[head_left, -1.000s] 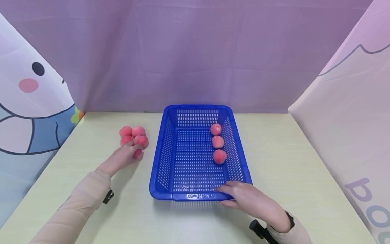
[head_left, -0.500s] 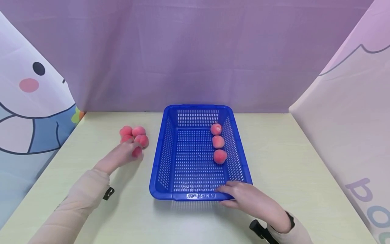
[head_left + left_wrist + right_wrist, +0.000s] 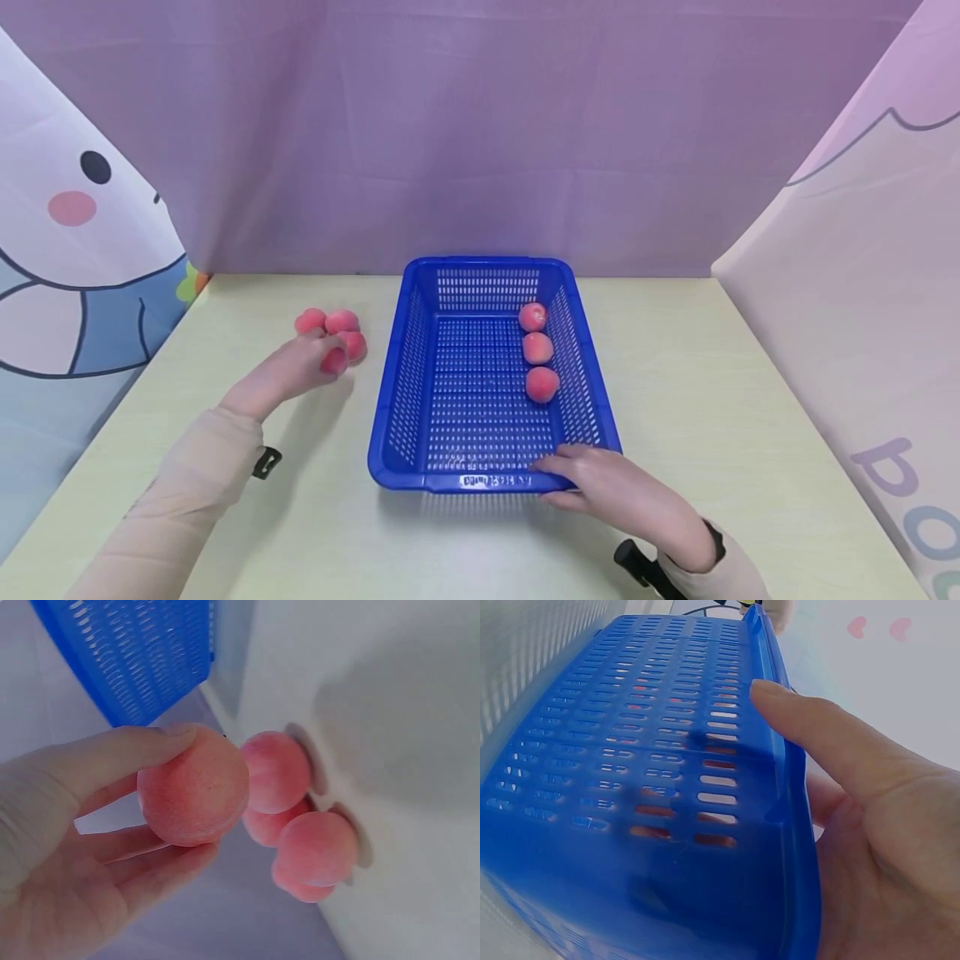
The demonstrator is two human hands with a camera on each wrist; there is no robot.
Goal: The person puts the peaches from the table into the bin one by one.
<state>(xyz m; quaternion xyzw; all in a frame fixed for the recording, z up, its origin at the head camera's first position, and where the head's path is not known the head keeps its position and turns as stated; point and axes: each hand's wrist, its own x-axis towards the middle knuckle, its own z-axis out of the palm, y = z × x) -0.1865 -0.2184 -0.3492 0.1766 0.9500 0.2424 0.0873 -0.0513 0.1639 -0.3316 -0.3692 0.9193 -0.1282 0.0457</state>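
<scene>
My left hand [image 3: 292,367] pinches a pinkish-red peach [image 3: 193,787] between thumb and fingers, above the table at the left. Right behind it sits a tight cluster of several more peaches [image 3: 318,847], partly hidden by the hand in the head view. A blue perforated plastic basket [image 3: 397,482] stands in the middle. Inside, three peaches [image 3: 537,349] line up in a row along its right wall. With the thumb on the outside and fingers over the rim, my right hand [image 3: 611,492] grips the basket's near right corner.
The pale wooden table [image 3: 675,375] extends on both sides of the basket. A purple cloth [image 3: 480,142] hangs at the table's back edge, and printed cloths [image 3: 847,275] flank it. A black camera mount [image 3: 637,562] sits at the right wrist.
My left hand has lifted its peach slightly and drawn it a little left, now overlapping the cluster more. The right hand and the basket stay in place.
</scene>
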